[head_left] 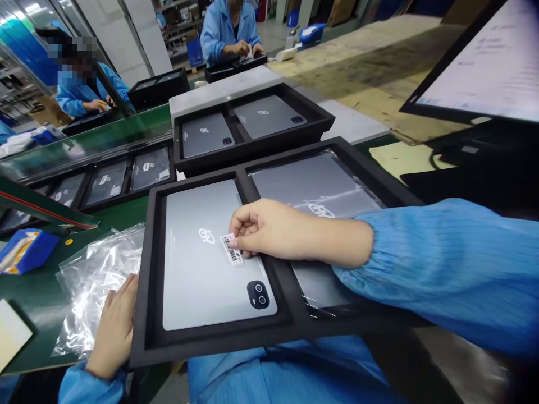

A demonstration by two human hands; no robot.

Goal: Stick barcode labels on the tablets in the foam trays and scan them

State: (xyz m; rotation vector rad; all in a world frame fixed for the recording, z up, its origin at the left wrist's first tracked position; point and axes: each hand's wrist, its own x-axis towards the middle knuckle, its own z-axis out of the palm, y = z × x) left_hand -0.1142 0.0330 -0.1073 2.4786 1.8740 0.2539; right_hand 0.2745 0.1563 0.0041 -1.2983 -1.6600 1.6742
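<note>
My right hand (261, 227) pinches a small white barcode label (232, 251) between thumb and fingers. The label lies over the back of a silver-grey tablet (189, 292), which sits face down in the left compartment of a black foam tray (219, 345). A second tablet (320, 185), wrapped in clear film, fills the right compartment, partly hidden beneath my right forearm. Along the tray's left side rests my left hand (113, 331), fingers stretched out and partly hidden by the tray. Clear plastic bags (92, 286) lie beside that hand on the green bench.
Behind the tray is another foam tray (252, 148) with two tablets. More tablets in trays (105, 182) line the left. A monitor (484, 62) stands at right, a blue box (29, 249) at left. Two co-workers in blue (229, 33) sit farther back.
</note>
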